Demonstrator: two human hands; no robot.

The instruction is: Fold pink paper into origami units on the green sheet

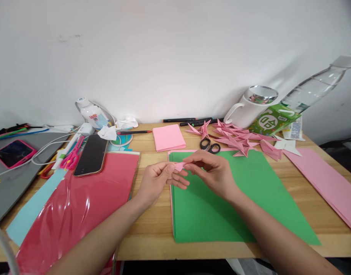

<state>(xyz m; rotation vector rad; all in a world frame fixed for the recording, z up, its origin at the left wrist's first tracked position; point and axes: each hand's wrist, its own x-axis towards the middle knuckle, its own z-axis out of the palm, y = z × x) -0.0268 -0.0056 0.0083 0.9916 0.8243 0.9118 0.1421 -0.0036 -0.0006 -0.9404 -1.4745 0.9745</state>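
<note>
A small folded piece of pink paper [179, 166] is held in the air between my two hands, over the left edge of a stack of green paper [221, 214]. My left hand [160, 175] pinches its left end between thumb and forefinger, the other fingers stretched out below. From the other side, my right hand [211, 172] pinches the right end with thumb and fingertips. Most of the piece is covered by my fingers. Beyond the hands lies a pad of square pink paper [169, 137]. Several folded pink paper pieces [235, 139] are heaped at the back right.
Black-handled scissors [210, 146] lie behind the green stack. A white mug [247, 109], a green packet [274, 120] and a clear bottle [313, 86] stand at the back right. To the left are a phone [91, 154], pink scissors [72, 154] and red paper in plastic [86, 202].
</note>
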